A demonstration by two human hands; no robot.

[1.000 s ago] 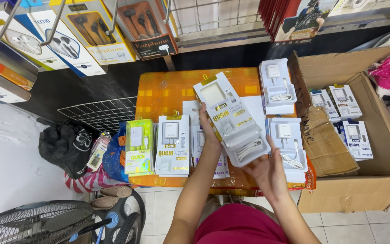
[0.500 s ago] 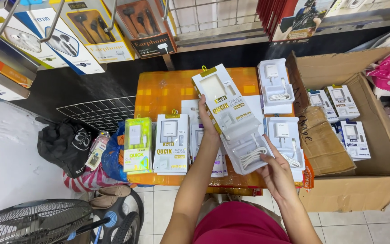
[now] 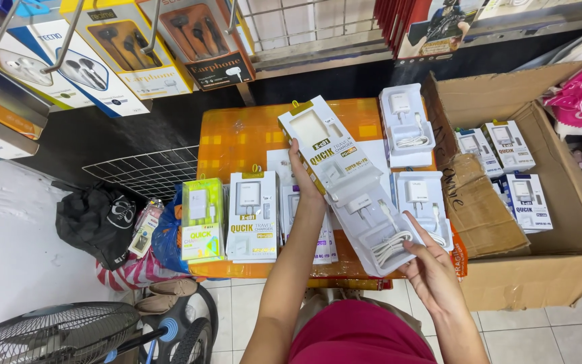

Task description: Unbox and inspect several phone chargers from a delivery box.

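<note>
Currently the white plastic charger tray (image 3: pixel 378 226) is pinched by the right hand (image 3: pixel 432 269) halfway out of the white-and-yellow cardboard sleeve (image 3: pixel 325 145) gripped by the left hand's (image 3: pixel 304 178) curled fingers, so the loose white coiled cable (image 3: pixel 392 246) could be spilled by any tilt

Bare orange tabletop (image 3: pixel 244 138) opens at the far left of the table, behind the front row, and that is the widest gap a hand can cross. The front edge is walled off by the green charger box (image 3: pixel 201 219) and the white charger box (image 3: pixel 253 216), set side by side and touching. To the right, two open charger trays (image 3: pixel 407 125) crowd the table edge beside the cardboard carton (image 3: pixel 533 276), whose raised flap blocks passage sideways. Overhead, hanging earphone packs (image 3: pixel 203 40) on hooks close off the far edge. Left of the table, a wire rack (image 3: pixel 146 172) and a black bag (image 3: pixel 95 222) fill the floor side.
</note>
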